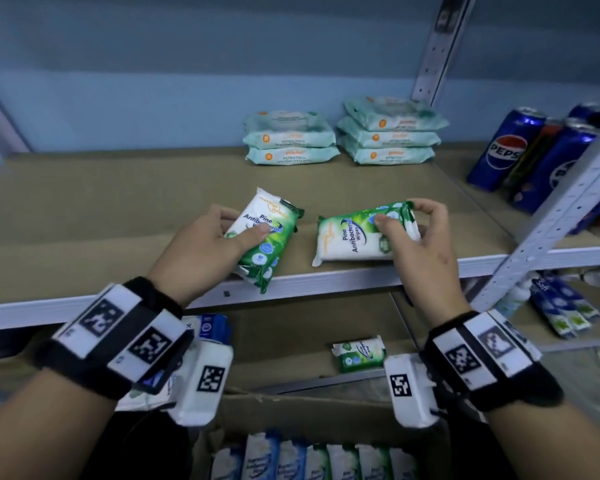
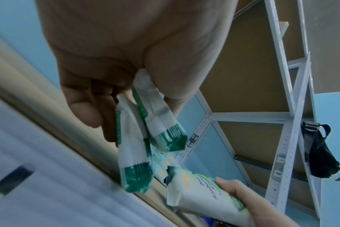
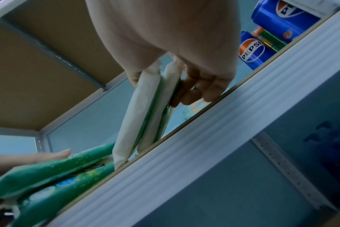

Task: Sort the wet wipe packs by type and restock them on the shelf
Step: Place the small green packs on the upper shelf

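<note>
Green pine wipe packs [image 1: 262,239] sat clamped in the left hand [image 1: 201,244] over the shelf [image 1: 326,280] edge, while the right hand [image 1: 420,237] gripped more green packs [image 1: 357,235] resting on the shelf board.

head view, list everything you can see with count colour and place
pine wipe packs: two in each hand per the wrist views, green and white, front of the shelf
pale wipe packs: six, mint with orange dots, two stacks of three at the shelf's back
pepsi cans: several, blue, right bay
single wipe pack: one, green and white, lower shelf
box of packs: cardboard, blue and green packs inside, bottom
left hand: grips its packs
right hand: grips its packs
</note>
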{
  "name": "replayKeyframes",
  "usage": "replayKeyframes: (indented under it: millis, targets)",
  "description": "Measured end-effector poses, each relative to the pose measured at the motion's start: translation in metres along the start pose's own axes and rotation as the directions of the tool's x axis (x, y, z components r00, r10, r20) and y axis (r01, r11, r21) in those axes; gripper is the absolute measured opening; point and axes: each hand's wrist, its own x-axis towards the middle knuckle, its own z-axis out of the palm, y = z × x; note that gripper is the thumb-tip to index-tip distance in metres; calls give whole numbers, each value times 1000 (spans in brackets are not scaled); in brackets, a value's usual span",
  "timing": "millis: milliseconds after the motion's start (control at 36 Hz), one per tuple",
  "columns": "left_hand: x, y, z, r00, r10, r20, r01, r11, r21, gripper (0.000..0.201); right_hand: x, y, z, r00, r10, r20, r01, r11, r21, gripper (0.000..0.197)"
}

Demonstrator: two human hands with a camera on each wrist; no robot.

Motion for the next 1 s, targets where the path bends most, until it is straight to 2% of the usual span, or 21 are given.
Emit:
replayKeyframes:
  millis: [28, 83, 167, 222, 333, 389, 444, 500, 556, 611, 667, 833, 1000]
  targets:
    - [4, -1, 1, 999, -8, -35, 9, 1000, 30, 42, 3, 1, 2, 1000, 8, -20, -9, 999, -42, 34]
    - [9, -1, 1, 995, 23, -98, -1, 975, 223, 39, 8, 2, 4, 998, 17, -62, -29, 981, -194, 39]
    - [12, -1, -1, 984, 97, -149, -7, 857, 516, 41, 15, 4, 4, 996, 52, -74, -78, 905, -417, 49]
    - [14, -1, -2, 981, 104, -164, 9, 819, 574, 44, 17, 6, 3, 995, 64, -71, -91, 853, -513, 52]
    - [17, -3, -3, 988, 54, -145, 29, 857, 515, 42, 17, 11, 3, 995, 84, -60, -103, 760, -642, 61]
    - [17, -3, -2, 986, 70, -151, 10, 880, 475, 37, 18, 12, 2, 995, 80, -57, -98, 760, -642, 59]
    - [16, -4, -3, 981, 93, -173, -6, 894, 448, 35, 18, 11, -1, 998, 45, -53, -68, 801, -595, 54]
    - [16, -6, -4, 979, 88, -183, 0, 901, 433, 38, 17, 9, -5, 999, -42, -2, 34, 852, -523, 54]
    - [17, -9, -5, 983, 72, -170, 2, 917, 400, 43, 16, 5, -10, 984, -140, 110, 176, 853, -492, 57]
    - [17, -11, -5, 986, 68, -154, -4, 924, 383, 43, 16, 4, -13, 948, -189, 257, 302, 787, -537, 58]
    - [17, -11, -6, 986, 72, -153, -9, 925, 379, 36, 17, 8, -14, 917, -201, 343, 377, 717, -586, 58]
    - [17, -12, -8, 986, 74, -153, -30, 961, 274, 16, 23, 17, -18, 909, -166, 381, 377, 715, -589, 57]
    - [20, -18, -9, 992, 49, -120, -30, 988, 151, 12, 28, 17, -22, 918, -179, 353, 364, 730, -578, 52]
